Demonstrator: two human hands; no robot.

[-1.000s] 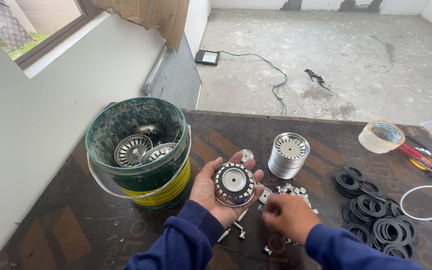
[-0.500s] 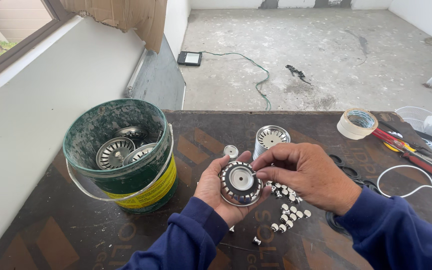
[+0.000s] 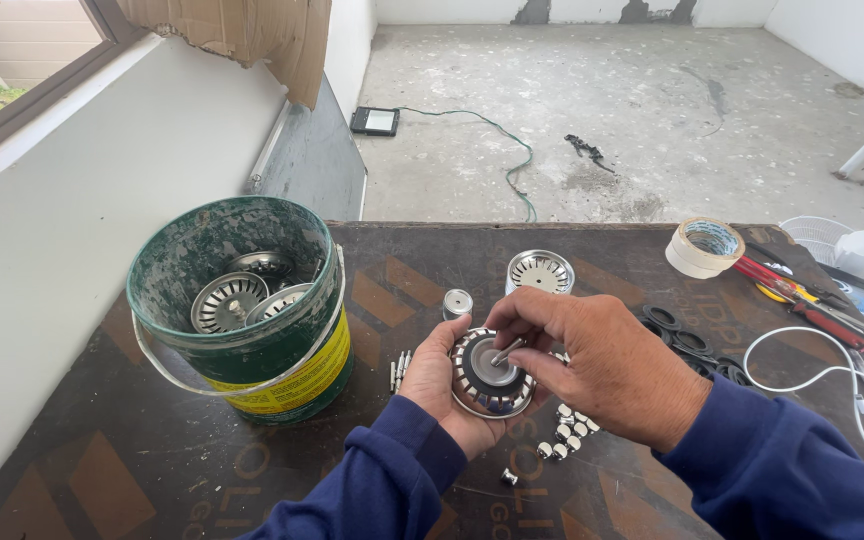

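Your right hand [image 3: 607, 365] has thumb and forefinger pinched on a small metal pin [image 3: 508, 351], its tip set at the centre of the round strainer basket [image 3: 492, 374]. The other fingers of that hand are curled loosely above the basket's far edge. Your left hand [image 3: 442, 385] cups the basket from below, fingers wrapped around its rim, holding it just above the bench [image 3: 152, 470] (palm side hidden, so contact underneath cannot be confirmed).

Directly beneath your right hand lies a cluster of small metal caps [image 3: 564, 432], with one stray cap [image 3: 509, 477] nearer you. Just left of your left hand lie a few thin pins [image 3: 399, 367]. Beyond your hands stand a small metal knob [image 3: 457, 303] and an upright strainer body [image 3: 539, 272]. At far left stands a green bucket [image 3: 252, 345] holding more strainer parts [image 3: 227, 300]. Black rubber rings [image 3: 677, 330] lie to the right, with a tape roll [image 3: 704, 246] behind them.
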